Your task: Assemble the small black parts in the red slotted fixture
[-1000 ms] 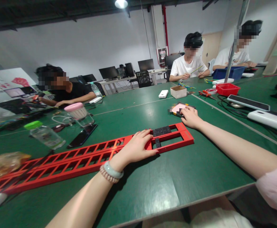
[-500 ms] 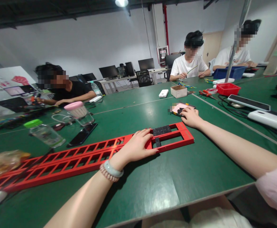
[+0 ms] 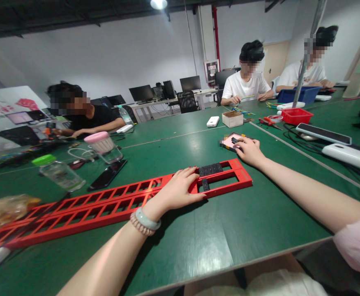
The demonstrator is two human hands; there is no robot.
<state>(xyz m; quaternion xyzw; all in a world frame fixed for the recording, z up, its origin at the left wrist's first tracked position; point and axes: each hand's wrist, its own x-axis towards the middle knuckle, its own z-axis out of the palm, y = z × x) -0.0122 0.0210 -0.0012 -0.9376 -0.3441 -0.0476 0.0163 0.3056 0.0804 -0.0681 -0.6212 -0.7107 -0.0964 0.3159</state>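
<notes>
My left hand lies flat across a long red slotted frame, its fingers spread over the bars and the thumb along the near edge. Just beyond those fingers, a black block with several sections sits in the far row of the frame. A smaller black block fills part of the near row's opening. My right hand is over a shallow pink-lined tray, fingers bent and pinched at a small black block. Its fingertips are partly hidden by the hand.
Bottles, a pink-lidded jar and a phone stand left behind the frame. A small box, red bin, pliers and cables lie at the right. Three people sit around the green table.
My right hand's fingers have drawn together at a black block in the tray, and the hand has shifted slightly. My left hand stays put. One person across the table has lowered a thin wire.
</notes>
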